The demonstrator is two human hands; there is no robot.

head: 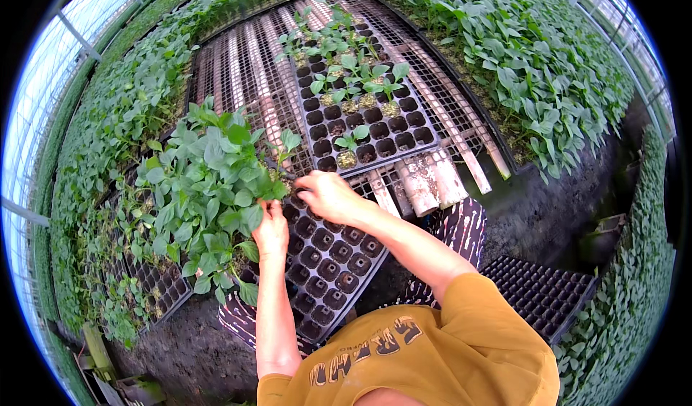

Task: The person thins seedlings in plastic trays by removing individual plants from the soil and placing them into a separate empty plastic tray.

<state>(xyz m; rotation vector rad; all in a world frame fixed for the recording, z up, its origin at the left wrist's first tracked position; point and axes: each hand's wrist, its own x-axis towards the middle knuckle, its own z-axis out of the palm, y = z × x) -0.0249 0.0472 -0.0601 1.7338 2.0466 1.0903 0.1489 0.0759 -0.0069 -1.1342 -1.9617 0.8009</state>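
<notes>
A black plastic seedling tray [330,268] lies tilted before me, dense leafy seedlings [211,173] over its left part and bare cells on the right. My left hand [271,230] is at the right edge of the foliage, its fingertips pinched on a seedling stem or leaf, partly hidden by leaves. My right hand [324,195] is close by, its fingers bent at the tray's upper edge beside the outermost seedlings; whether it holds something does not show. Beyond it, a second cell tray [373,130] carries scattered seedlings with root plugs and many bare cells.
Black mesh over pale slats [259,76] forms the bench top. Dense seedlings [503,70] border it on the right, more [124,87] on the left. An unplanted cell tray [540,292] lies low at right. Another tray with sparse seedlings [157,281] is at lower left.
</notes>
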